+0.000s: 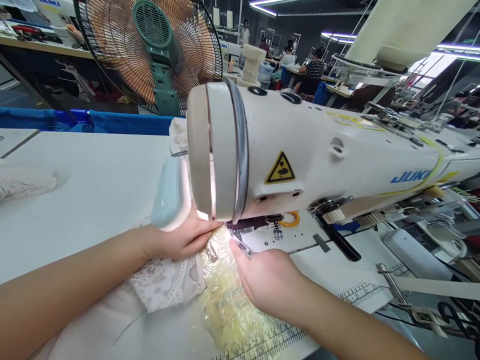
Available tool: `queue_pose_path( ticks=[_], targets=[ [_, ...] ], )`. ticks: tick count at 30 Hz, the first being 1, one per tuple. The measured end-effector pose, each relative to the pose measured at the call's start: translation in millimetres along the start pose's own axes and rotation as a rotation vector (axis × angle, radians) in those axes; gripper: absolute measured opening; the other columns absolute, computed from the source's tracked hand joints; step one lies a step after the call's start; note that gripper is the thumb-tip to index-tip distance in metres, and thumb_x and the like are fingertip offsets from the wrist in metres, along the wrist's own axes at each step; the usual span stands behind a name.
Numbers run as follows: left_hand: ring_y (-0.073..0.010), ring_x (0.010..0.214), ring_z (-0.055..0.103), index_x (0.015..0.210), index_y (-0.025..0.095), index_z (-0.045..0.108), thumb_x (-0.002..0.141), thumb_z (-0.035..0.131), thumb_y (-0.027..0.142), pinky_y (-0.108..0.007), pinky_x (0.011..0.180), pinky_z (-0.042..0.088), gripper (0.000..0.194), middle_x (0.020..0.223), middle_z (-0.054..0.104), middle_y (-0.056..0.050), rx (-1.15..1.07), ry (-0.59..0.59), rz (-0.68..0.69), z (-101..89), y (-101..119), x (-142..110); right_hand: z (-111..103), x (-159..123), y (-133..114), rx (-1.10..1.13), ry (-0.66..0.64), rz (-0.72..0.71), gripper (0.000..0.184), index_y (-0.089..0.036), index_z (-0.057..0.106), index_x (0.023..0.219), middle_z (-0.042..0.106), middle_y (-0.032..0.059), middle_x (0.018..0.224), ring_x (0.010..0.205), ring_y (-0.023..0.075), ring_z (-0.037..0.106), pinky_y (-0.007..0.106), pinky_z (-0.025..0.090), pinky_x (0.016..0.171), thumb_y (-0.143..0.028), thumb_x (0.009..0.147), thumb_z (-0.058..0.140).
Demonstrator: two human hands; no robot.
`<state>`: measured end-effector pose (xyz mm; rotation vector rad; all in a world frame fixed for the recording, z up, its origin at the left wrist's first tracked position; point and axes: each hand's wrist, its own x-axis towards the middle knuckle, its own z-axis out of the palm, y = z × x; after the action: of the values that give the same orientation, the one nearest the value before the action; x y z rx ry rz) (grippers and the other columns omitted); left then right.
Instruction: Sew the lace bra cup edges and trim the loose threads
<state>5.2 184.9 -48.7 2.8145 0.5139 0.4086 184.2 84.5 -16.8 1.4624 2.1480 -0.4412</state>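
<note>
Centrally, left hand (183, 232) lies flattened on cloth (168, 285), presumably to steady it; right hand (268, 275), fingers narrowed, grip indiscernible

The sewing machine (318, 145) is stretching across the table (93, 165), its head standing just beyond both hands. The left hand (180, 232) is lying over the lace fabric (168, 280), while the right hand (266, 275) is resting to its right, just apart. A measuring scale (273, 340) is running beneath the right forearm. A fabric roll (26, 182) is lying at the table's left. Behind the table, a fan (153, 55) is standing left of a thread cone (251, 62); co-workers (315, 67) are sitting farther back.
</note>
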Motion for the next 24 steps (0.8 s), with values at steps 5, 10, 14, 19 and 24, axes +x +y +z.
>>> queue_pose_path(
  ticks=[5,10,14,19,24],
  targets=[
    [-0.021,0.07,0.058,0.083,0.017,0.068,0.09,0.033,0.02,-0.031,0.066,0.048,0.035,0.073,0.065,-0.009,0.198,0.082,0.012,-7.9,5.2,-6.9,4.6,-3.6,2.3,0.048,0.042,0.019,0.087,-0.01,0.018,0.15,0.069,0.0115,0.068,0.054,0.0255,0.061,0.031,0.037,0.043,-0.011,0.073,0.06],
    [-0.0226,0.081,0.058,0.083,0.02,0.066,0.086,0.038,0.01,-0.032,0.069,0.046,0.03,0.081,0.066,-0.007,0.265,-0.087,0.047,-17.9,19.4,-22.5,29.0,-15.3,5.7,0.124,0.285,-0.062,0.057,-0.01,0.039,0.142,0.07,0.0106,0.078,0.068,0.0247,0.064,0.032,0.043,0.052,-0.016,0.086,0.048],
    [-0.0191,0.062,0.052,0.061,0.019,0.053,0.076,0.042,0.008,-0.03,0.06,0.041,0.022,0.061,0.057,-0.004,0.181,-0.14,-0.07,-27.1,33.0,-24.6,58.6,-25.4,-5.5,0.392,0.71,-0.091,0.036,-0.012,0.062,0.116,0.066,0.0098,0.08,0.072,0.0231,0.061,0.034,0.049,0.061,-0.021,0.091,0.038],
    [-0.0113,0.053,0.045,0.067,0.019,0.048,0.085,0.041,0.031,-0.021,0.048,0.036,0.023,0.06,0.049,0.002,-0.227,-0.093,-0.283,-43.1,46.6,-14.4,78.1,-29.5,-41.7,0.605,1.083,-0.359,0.05,-0.01,0.047,0.134,0.062,0.0143,0.092,0.079,0.0219,0.059,0.033,0.052,0.064,-0.04,0.095,0.038],
    [-0.0121,0.057,0.044,0.061,0.021,0.034,0.084,0.035,0.033,-0.022,0.053,0.039,0.026,0.06,0.042,0.002,-0.157,0.027,-0.479,-28.4,50.2,-5.5,70.9,-23.0,-56.1,0.73,0.963,-0.299,0.038,-0.013,0.069,0.101,0.062,0.0076,0.067,0.061,0.0193,0.058,0.028,0.045,0.054,-0.035,0.091,0.039]
  ],
)
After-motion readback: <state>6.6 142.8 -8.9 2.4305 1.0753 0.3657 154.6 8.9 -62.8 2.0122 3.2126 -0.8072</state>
